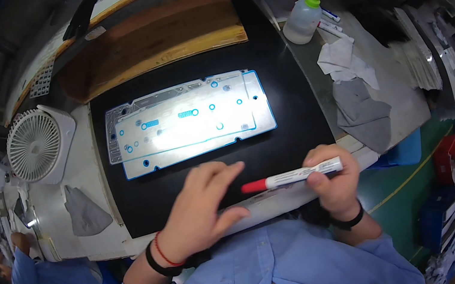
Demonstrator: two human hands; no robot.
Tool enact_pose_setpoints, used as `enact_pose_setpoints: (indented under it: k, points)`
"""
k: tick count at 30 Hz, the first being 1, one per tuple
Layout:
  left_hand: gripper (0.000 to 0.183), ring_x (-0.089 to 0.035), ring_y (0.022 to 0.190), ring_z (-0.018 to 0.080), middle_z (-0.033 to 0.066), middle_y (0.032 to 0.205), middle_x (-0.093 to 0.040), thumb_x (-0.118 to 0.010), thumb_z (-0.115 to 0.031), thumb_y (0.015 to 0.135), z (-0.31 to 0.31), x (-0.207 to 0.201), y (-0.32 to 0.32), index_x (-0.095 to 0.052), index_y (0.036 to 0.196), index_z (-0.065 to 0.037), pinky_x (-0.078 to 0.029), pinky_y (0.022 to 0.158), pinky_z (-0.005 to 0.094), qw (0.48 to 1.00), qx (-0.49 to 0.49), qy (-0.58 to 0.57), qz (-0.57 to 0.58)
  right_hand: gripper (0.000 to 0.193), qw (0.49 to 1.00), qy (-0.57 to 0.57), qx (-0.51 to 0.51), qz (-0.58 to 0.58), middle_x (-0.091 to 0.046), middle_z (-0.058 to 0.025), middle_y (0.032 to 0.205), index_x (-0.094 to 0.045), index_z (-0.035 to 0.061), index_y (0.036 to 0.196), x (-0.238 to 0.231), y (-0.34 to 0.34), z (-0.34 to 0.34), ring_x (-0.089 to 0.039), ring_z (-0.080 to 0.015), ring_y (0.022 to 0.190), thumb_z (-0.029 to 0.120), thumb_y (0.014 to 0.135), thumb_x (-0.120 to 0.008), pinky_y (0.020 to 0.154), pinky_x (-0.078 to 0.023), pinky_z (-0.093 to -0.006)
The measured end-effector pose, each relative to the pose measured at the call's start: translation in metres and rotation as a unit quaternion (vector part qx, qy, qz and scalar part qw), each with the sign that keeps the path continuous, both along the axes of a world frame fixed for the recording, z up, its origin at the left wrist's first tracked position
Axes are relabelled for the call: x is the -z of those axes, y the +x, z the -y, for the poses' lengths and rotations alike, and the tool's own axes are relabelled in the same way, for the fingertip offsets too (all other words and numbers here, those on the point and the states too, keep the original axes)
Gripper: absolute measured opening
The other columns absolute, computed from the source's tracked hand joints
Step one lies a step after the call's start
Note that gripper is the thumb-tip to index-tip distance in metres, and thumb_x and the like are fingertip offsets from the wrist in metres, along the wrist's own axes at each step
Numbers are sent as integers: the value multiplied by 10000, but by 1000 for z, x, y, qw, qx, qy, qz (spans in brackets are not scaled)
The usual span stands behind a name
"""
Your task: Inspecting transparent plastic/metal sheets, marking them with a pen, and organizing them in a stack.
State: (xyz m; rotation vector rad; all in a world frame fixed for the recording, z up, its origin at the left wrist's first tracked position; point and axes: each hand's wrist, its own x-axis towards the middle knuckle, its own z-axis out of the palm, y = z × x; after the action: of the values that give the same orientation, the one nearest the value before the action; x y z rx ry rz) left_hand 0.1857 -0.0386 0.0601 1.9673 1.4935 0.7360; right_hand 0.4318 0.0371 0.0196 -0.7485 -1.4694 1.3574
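Observation:
My right hand (335, 184) is closed around a white marker pen (300, 175) whose red cap points left. Near the red tip, apart from it, my left hand (199, 205) hangs with its fingers stretched and thumb spread, holding nothing. Beyond both hands lies a flat silver metal plate (176, 128) with blue outlines and blue-ringed holes. It rests over another, partly covered plate (110, 120) on a black mat (294, 106). Bright glare washes out the middle of the top plate.
A wooden block (186, 46) stands behind the plates. At left are a white fan (36, 145) and a grey cloth (85, 212). At right sit a squeeze bottle (302, 20) with green nozzle, white rags (341, 61) and grey cloth (362, 112). Another person's sleeve (50, 276) shows at left.

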Motion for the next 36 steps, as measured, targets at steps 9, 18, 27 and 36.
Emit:
enact_pose_setpoints:
  k: [9, 18, 27, 36]
  points:
    - [231, -512, 651, 346, 145, 711, -513, -523, -246, 954, -16, 28, 3, -524, 860, -36, -419, 608, 392, 945, 122, -197, 232, 148, 990, -54, -99, -88, -618, -68, 724, -551, 5, 924, 12, -43, -18, -551, -55, 593, 98, 886, -660, 539, -441, -200]
    - [404, -316, 593, 98, 5, 667, -395, -381, -387, 1027, -12, 38, -18, -441, 788, -67, -303, 554, 251, 698, 100, -387, 594, 145, 980, 53, 72, -176, -494, -65, 690, -435, 30, 928, 13, -50, -44, -436, -103, 558, 109, 927, -556, 513, -358, -245]
    - [435, -390, 607, 98, 50, 734, -494, -421, -447, 1005, -10, 38, -9, -454, 828, -52, -347, 592, 230, 878, -18, -168, 449, 176, 986, 91, 142, 10, -583, -79, 862, -501, -3, 983, 25, -49, -42, -529, -88, 701, 90, 912, -633, 638, -445, -225]
    - [252, -513, 722, 102, 29, 823, -562, -530, -223, 963, -12, 31, -17, -571, 1105, -19, -416, 669, 243, 942, 3, -149, 299, 170, 982, 85, 162, 50, -582, -60, 793, -519, 2, 947, 21, -52, -44, -530, -83, 679, 93, 897, -653, 624, -438, -226]
